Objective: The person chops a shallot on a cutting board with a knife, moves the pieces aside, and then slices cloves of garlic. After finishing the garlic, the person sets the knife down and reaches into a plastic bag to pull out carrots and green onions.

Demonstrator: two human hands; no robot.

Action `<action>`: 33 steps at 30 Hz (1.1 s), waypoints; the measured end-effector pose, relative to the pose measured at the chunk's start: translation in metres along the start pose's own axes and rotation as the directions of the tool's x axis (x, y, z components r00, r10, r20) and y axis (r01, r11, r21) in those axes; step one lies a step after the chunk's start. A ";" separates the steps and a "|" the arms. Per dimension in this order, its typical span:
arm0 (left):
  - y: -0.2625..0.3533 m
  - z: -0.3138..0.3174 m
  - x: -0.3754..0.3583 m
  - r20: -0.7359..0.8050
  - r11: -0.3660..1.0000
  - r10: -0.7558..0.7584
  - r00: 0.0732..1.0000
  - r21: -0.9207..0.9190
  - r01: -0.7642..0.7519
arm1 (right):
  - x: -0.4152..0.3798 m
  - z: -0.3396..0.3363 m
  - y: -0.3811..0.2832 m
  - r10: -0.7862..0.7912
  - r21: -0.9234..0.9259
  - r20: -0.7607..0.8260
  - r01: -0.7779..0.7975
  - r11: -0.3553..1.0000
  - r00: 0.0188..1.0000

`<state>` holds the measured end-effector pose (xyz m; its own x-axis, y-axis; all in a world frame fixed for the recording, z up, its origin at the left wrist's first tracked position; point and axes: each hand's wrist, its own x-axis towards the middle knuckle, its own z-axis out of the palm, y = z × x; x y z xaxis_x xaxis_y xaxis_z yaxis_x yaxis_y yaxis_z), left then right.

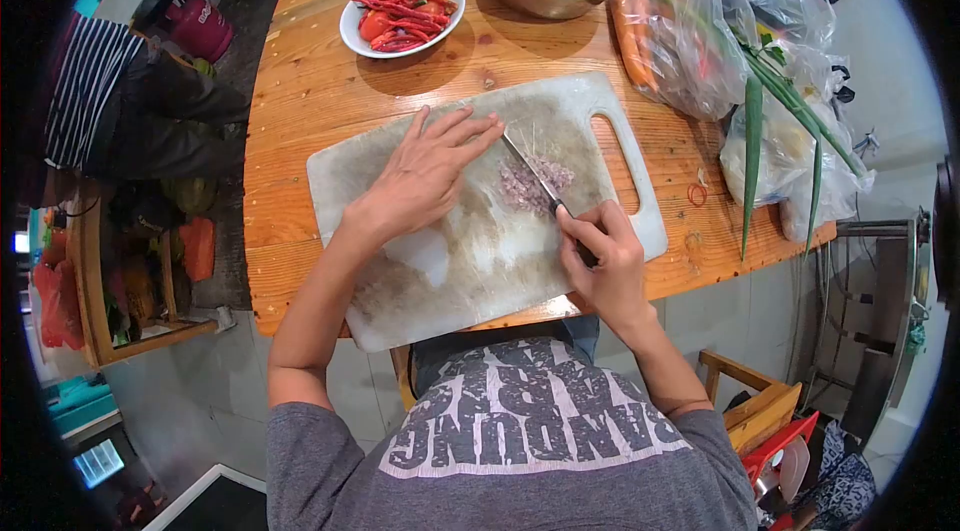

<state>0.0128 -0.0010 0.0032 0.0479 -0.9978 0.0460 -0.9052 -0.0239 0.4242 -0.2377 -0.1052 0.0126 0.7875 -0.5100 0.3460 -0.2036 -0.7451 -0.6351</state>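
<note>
My right hand [610,256] grips the dark handle of a kitchen knife [528,165], whose blade slants up and left across the board. Under and on both sides of the blade lies a small pile of finely chopped purple-white pieces [522,193] that look like shallot. My left hand [425,171] is stretched out with its fingers extended, the fingertips at the tip end of the blade. Beneath both hands is a worn white cutting board [470,281] with grey stains and a handle slot on its right side.
Beyond the board stand a white bowl [348,29] of red chillies and tomatoes and a metal bowl [535,3] of cut greens. Plastic bags [700,61] with carrots, and spring onions [752,151], fill the table's right side. Another person [110,101] stands at left.
</note>
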 end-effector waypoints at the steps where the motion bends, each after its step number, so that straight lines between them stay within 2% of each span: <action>1: -0.001 0.000 0.001 -0.003 1.000 0.004 1.000 0.003 -0.004 | 0.000 -0.003 0.000 -0.003 -0.008 0.003 0.003 1.000 1.000; 6: 0.003 0.000 0.000 0.005 1.000 0.016 1.000 0.007 -0.016 | -0.008 0.003 0.005 -0.006 -0.022 -0.019 0.005 1.000 1.000; 10: 0.004 -0.002 0.002 0.016 1.000 0.018 1.000 0.005 -0.018 | 0.004 -0.020 -0.004 -0.016 -0.005 -0.023 0.016 1.000 1.000; 13: 0.005 -0.002 0.002 0.000 1.000 0.006 1.000 0.004 -0.006 | 0.001 -0.005 0.011 -0.009 0.001 -0.007 0.009 1.000 1.000; 16: 0.004 -0.001 0.002 -0.003 1.000 0.001 1.000 0.003 -0.001 | 0.002 -0.018 0.010 -0.057 -0.014 0.001 0.057 0.998 0.998; 19: 0.004 0.000 0.000 -0.016 1.000 0.005 1.000 0.014 -0.005 | 0.003 -0.002 0.024 -0.065 0.019 -0.037 0.065 0.998 0.997; 26: -0.001 0.004 0.003 -0.045 0.996 0.041 0.998 0.084 -0.037 | 0.010 -0.019 0.012 -0.030 0.002 0.014 0.030 1.000 0.999; 29: 0.002 0.004 0.003 -0.056 0.996 0.028 0.998 0.081 -0.023 | 0.021 -0.028 0.012 -0.113 -0.032 0.012 0.113 0.993 0.994; 32: 0.000 0.003 0.004 -0.042 0.999 -0.003 0.999 0.035 0.004 | 0.013 -0.014 0.029 -0.038 -0.034 0.037 0.039 0.999 0.999; 33: 0.000 0.002 0.004 -0.043 0.999 -0.007 0.999 0.036 0.008 | 0.018 -0.017 0.027 -0.069 -0.042 0.037 0.070 0.997 0.997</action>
<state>0.0119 -0.0051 0.0013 0.0721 -0.9940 0.0820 -0.9193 -0.0343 0.3921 -0.2391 -0.1414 0.0137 0.8204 -0.4416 0.3632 -0.1721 -0.7964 -0.5797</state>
